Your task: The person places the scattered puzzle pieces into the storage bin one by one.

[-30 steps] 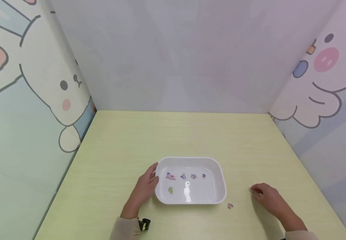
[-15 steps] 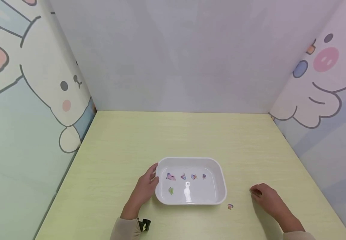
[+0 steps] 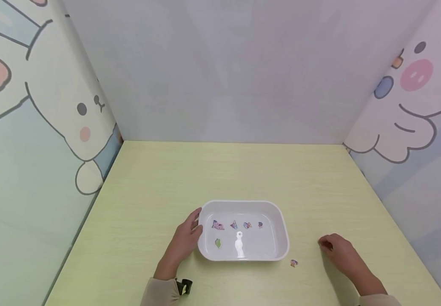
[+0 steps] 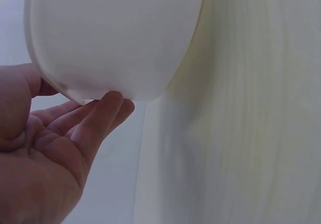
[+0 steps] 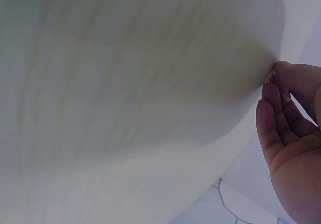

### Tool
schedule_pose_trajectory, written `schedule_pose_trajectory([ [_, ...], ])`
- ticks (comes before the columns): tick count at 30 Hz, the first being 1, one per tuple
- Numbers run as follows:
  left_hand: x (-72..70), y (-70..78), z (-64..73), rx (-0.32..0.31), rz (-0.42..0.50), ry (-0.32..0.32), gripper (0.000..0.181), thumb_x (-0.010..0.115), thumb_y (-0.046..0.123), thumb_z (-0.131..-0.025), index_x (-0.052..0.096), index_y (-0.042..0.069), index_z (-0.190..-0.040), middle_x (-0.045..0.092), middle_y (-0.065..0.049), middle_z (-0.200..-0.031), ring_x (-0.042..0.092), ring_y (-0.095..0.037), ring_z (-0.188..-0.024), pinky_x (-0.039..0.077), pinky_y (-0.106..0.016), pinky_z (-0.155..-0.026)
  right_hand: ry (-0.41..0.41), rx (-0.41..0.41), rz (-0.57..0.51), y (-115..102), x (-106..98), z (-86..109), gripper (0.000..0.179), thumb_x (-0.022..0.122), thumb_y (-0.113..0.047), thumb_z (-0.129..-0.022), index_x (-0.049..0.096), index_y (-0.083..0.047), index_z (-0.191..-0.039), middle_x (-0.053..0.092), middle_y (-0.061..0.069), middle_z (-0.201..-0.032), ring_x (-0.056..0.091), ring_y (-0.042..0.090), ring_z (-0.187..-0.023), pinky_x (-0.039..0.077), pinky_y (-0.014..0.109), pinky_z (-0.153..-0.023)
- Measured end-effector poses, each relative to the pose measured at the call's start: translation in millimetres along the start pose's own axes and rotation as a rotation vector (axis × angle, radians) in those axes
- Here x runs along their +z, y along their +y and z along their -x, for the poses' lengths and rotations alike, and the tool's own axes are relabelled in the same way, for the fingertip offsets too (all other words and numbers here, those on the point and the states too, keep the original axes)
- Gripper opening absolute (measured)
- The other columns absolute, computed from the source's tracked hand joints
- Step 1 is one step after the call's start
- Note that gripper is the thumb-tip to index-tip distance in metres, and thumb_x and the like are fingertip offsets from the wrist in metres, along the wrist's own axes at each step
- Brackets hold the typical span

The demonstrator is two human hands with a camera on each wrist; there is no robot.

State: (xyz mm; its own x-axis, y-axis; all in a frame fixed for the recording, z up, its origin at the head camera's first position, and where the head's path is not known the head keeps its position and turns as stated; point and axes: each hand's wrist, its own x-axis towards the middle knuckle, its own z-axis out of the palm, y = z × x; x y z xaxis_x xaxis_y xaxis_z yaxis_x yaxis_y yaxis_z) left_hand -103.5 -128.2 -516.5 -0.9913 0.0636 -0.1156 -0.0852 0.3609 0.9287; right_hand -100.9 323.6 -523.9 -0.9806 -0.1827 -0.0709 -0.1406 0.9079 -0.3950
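A white plastic tray (image 3: pixel 283 238) stands on the table, with several small cut-out stickers inside, among them a pink one (image 3: pixel 217 225) and a green one (image 3: pixel 218 243). My left hand (image 3: pixel 186 237) grips the tray's left end, thumb on the rim and fingertips against the outer wall (image 4: pixel 115 43). To the right of the tray, low over the table, is my right hand (image 3: pixel 339 251). Its thumb and forefinger pinch a tiny thin piece (image 5: pixel 270 76), mostly hidden by the fingertips. Another colourful sticker (image 3: pixel 294 263) lies on the table by the tray's front right corner.
The pale yellow wooden table (image 3: pixel 159 178) meets a plain grey wall (image 3: pixel 228 85) at the back. Side walls with a cartoon rabbit (image 3: pixel 67 106) and a cartoon pig (image 3: pixel 415 102) bound it. A black band (image 3: pixel 183 287) circles the left wrist.
The right forearm has drawn back very slightly, while its fingertips stay at the same spot. The left hand, the tray and the stickers have not moved.
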Motion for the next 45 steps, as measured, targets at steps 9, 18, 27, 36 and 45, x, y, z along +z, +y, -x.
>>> schedule_pose_trajectory([
  [9,-0.9,1.0,-0.3,-0.001,0.007,-0.009,0.053,0.046,0.010,-0.100,0.033,0.005,-0.151,0.039,-0.018,-0.149,0.048,-0.036,-0.127,0.047,-0.046,-0.097,-0.022,0.016,-0.002,0.0,-1.5,-1.8,0.011,0.068,0.007,-0.083,0.069,0.000,-0.091,0.061,0.003,-0.086,0.059,0.022,-0.080,0.052,0.042,-0.070],
  [18,-1.1,1.3,-0.9,-0.001,0.009,-0.010,0.053,0.047,0.010,-0.100,0.033,0.005,-0.151,0.039,-0.017,-0.149,0.048,-0.036,-0.127,0.047,-0.046,-0.097,-0.026,0.018,-0.003,-0.3,-3.0,-1.8,0.011,0.069,0.006,-0.083,0.070,-0.001,-0.091,0.060,0.002,-0.085,0.058,0.019,-0.079,0.052,0.039,-0.069],
  [27,-1.2,1.8,-0.1,-0.009,0.007,-0.013,0.053,0.047,0.010,-0.100,0.033,0.005,-0.151,0.039,-0.018,-0.149,0.047,-0.037,-0.128,0.047,-0.047,-0.097,0.019,0.002,0.004,0.9,-9.1,-1.7,0.009,0.070,0.003,-0.082,0.071,-0.003,-0.090,0.061,0.001,-0.084,0.060,0.023,-0.080,0.052,0.043,-0.071],
  [36,-0.2,3.0,0.6,-0.014,-0.002,-0.014,0.053,0.047,0.010,-0.100,0.033,0.004,-0.151,0.040,-0.018,-0.149,0.047,-0.036,-0.128,0.046,-0.047,-0.098,0.042,-0.017,-0.006,-1.3,-23.6,-3.4,0.010,0.069,0.004,-0.083,0.071,0.001,-0.092,0.062,0.003,-0.086,0.060,0.024,-0.078,0.052,0.040,-0.068],
  [45,-0.3,3.6,0.5,-0.009,-0.001,-0.014,0.052,0.047,0.010,-0.100,0.033,0.003,-0.150,0.039,-0.019,-0.149,0.047,-0.037,-0.128,0.046,-0.048,-0.097,0.080,-0.050,-0.001,-7.3,-39.1,-5.5,0.012,0.069,0.006,-0.082,0.070,0.002,-0.093,0.063,0.005,-0.088,0.061,0.026,-0.080,0.052,0.040,-0.066],
])
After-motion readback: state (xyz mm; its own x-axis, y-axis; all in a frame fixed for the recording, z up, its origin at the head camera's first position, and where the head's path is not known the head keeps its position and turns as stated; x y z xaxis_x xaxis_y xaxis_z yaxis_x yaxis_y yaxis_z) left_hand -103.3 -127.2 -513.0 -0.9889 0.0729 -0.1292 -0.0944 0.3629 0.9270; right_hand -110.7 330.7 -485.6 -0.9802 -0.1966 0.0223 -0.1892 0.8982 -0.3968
